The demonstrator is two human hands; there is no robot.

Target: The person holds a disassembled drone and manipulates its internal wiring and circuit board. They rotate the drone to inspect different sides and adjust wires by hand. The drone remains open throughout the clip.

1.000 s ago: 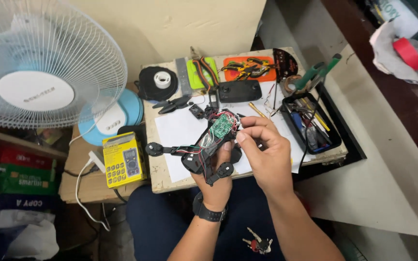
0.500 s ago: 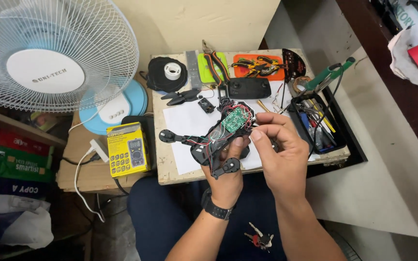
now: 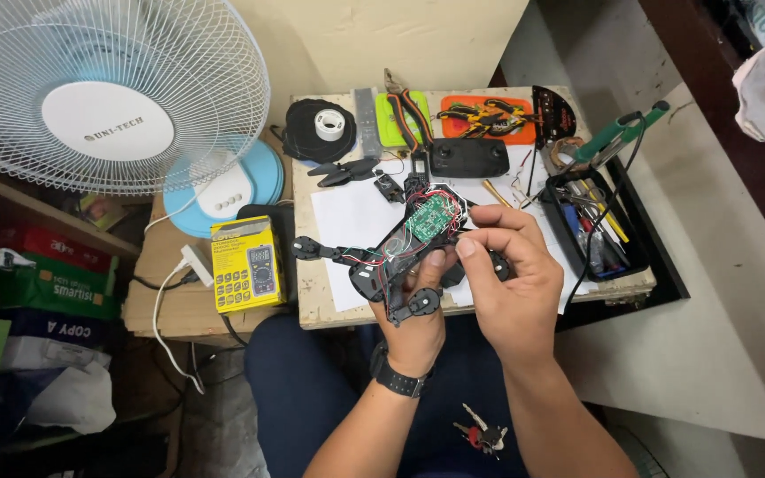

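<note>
The left hand (image 3: 413, 314) holds the opened drone body (image 3: 400, 257) from below, above the worktop (image 3: 329, 301), its long axis running from lower left to upper right. The right hand (image 3: 511, 274), its grip pinched shut, touches the green circuit board (image 3: 428, 217) end, nearer that end.

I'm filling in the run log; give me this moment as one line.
left hand: holds opened drone from below | right hand: fingers at green circuit board | place: over white paper
</note>
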